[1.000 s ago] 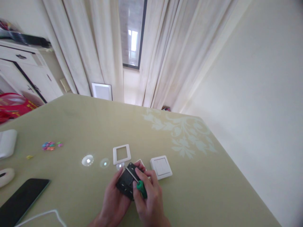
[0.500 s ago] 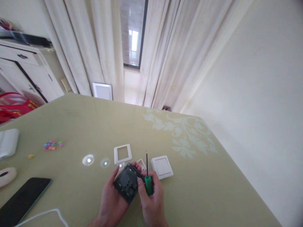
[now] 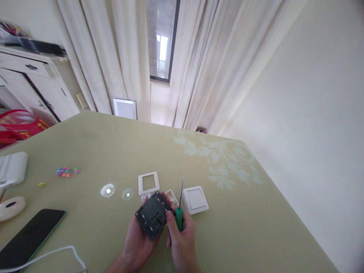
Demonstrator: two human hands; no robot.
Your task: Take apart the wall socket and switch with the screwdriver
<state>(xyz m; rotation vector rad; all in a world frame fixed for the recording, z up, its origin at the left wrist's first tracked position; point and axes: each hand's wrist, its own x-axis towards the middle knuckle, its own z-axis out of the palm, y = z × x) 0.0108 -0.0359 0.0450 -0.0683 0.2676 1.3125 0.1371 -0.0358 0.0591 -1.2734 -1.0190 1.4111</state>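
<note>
1. Gripped from below in the left hand (image 3: 139, 242), the dark switch module (image 3: 153, 219) sits tilted over the near edge of the table (image 3: 256, 227), its back with terminal holes facing up.
2. Right hand (image 3: 183, 240) is clenched round the green-handled screwdriver (image 3: 179, 216), the shaft pointing up and away, tip off the module.
3. Done, as it looks: the module is bare, with the white frame (image 3: 148, 183) lying apart just beyond it and a small white piece (image 3: 171, 196) beside the fingers.
4. Left, as it looks: the white double rocker switch (image 3: 195, 200), just right of the hands, lies whole and untouched.
5. Further out toward the left edge lie a phone (image 3: 30, 238), a white cable (image 3: 54, 254), a tape roll (image 3: 11, 207) and small coloured bits (image 3: 66, 171).
</note>
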